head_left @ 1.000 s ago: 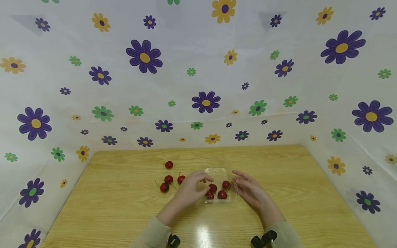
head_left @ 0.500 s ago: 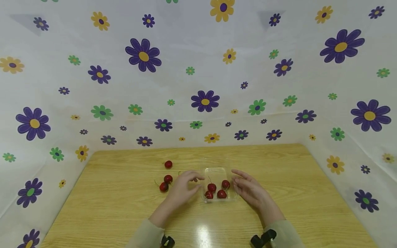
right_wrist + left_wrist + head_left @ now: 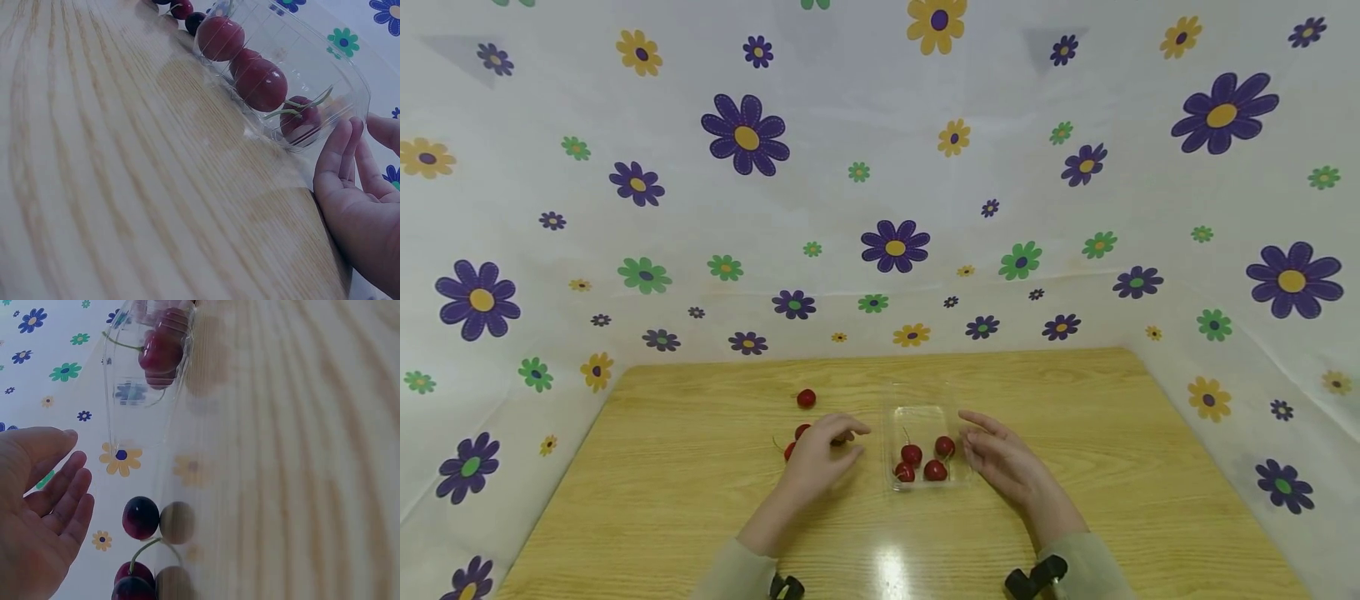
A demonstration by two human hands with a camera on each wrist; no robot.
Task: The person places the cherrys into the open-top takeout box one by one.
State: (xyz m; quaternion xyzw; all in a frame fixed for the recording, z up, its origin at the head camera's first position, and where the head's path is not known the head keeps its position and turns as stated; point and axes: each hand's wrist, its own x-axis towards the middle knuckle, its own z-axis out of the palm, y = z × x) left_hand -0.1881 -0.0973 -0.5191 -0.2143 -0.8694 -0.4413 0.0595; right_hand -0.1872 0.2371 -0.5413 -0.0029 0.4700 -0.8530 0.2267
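Observation:
A clear plastic container (image 3: pixel 921 418) sits on the table, with several dark red cherries (image 3: pixel 935 471) gathered toward its near side. Left of it, my left hand (image 3: pixel 817 457) hovers over the loose cherries, fingers relaxed and thumb apart, holding nothing. It partly covers those cherries in the head view; the left wrist view shows a loose cherry (image 3: pixel 140 517) beside the hand (image 3: pixel 44 506), apart from its fingers. At the container's right side is my right hand (image 3: pixel 1009 462), its fingers extended. In the right wrist view its fingertips (image 3: pixel 356 128) are right at the clear wall.
Another loose cherry (image 3: pixel 806 398) lies farther back on the wooden table (image 3: pixel 700 500). Some cherries have green stems. A white sheet (image 3: pixel 820 192) printed with flowers surrounds the table's back and sides.
My left hand has moved left from over the container to the loose cherries, leaving a stemmed cherry in the container. My right hand has stayed beside the container.

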